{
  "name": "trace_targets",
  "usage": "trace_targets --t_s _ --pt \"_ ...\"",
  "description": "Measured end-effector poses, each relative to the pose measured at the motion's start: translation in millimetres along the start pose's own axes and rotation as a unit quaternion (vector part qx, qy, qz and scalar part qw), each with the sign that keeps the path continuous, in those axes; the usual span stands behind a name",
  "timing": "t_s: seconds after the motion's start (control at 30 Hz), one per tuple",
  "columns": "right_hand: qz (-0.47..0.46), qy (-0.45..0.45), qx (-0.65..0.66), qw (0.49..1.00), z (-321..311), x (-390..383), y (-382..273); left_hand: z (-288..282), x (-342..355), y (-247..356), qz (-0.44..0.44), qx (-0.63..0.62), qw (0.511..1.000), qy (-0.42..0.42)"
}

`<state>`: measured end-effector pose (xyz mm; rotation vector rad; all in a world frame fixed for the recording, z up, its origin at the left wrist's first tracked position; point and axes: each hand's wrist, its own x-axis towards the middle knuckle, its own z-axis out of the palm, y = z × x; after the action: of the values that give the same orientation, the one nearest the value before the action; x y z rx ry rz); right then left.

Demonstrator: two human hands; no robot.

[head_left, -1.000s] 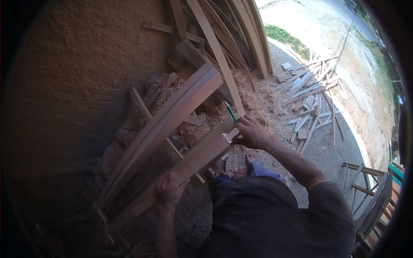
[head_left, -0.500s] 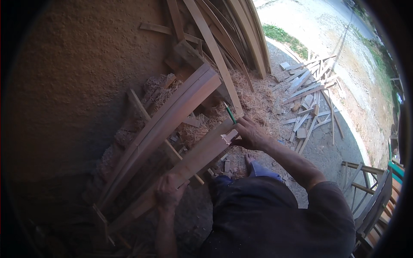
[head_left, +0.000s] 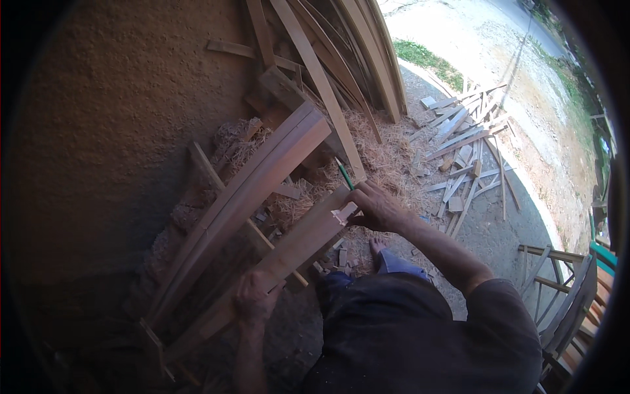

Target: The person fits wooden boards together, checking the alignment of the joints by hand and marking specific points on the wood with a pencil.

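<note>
A long pale wooden board (head_left: 295, 249) runs diagonally from lower left to the centre, with a notched, cut upper end. My left hand (head_left: 258, 297) is closed round its lower part. My right hand (head_left: 373, 205) grips the board's upper end, with a green pencil (head_left: 344, 173) among its fingers, point up. Left of the board, a thick curved reddish beam (head_left: 243, 184) lies propped at a slant across thinner battens (head_left: 205, 164). My right fingertips are partly hidden behind the board.
Curved planks (head_left: 367, 59) lean on the rough wall (head_left: 118, 118). Shavings (head_left: 380, 157) cover the ground behind the board. A pile of offcut strips (head_left: 472, 144) lies at right near the sunlit pavement edge. A slatted wooden frame (head_left: 554, 282) stands at the lower right; my bare foot (head_left: 377, 245) shows below.
My hands and the board have shifted very slightly left in the picture, along with most of the scene, as the view moved a little. Both grips look unchanged.
</note>
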<state>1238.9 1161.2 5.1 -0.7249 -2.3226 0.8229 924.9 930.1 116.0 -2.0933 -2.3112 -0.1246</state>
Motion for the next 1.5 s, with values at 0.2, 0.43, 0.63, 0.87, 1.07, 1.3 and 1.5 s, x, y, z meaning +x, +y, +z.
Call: trace_targets --t_s 0.2,0.43,0.63,0.87,1.07,1.3,1.5 --pt "0.094 0.108 0.081 0.986 -28 -28 -26 0 -1 3 0.013 0.020 0.999 0.028" --pt "0.299 0.159 0.235 0.911 -47 -65 -109 4 -2 0 0.018 0.014 0.999 0.024" --pt "0.253 0.110 0.163 0.947 -21 -68 -99 7 -5 -4 0.016 0.026 0.999 0.024" --pt "0.266 0.154 0.212 0.928 -8 -50 -100 7 -5 -4 0.010 0.021 1.000 0.019" --pt "0.234 0.157 0.136 0.950 -7 -48 -96 8 -2 -1 0.005 0.025 1.000 0.014" --pt "0.267 0.173 0.181 0.930 2 -49 -89 11 -4 -6 0.016 0.000 0.999 0.036" --pt "0.201 0.272 0.175 0.924 6 -68 -55 3 -13 -11 0.009 0.015 0.999 0.042"
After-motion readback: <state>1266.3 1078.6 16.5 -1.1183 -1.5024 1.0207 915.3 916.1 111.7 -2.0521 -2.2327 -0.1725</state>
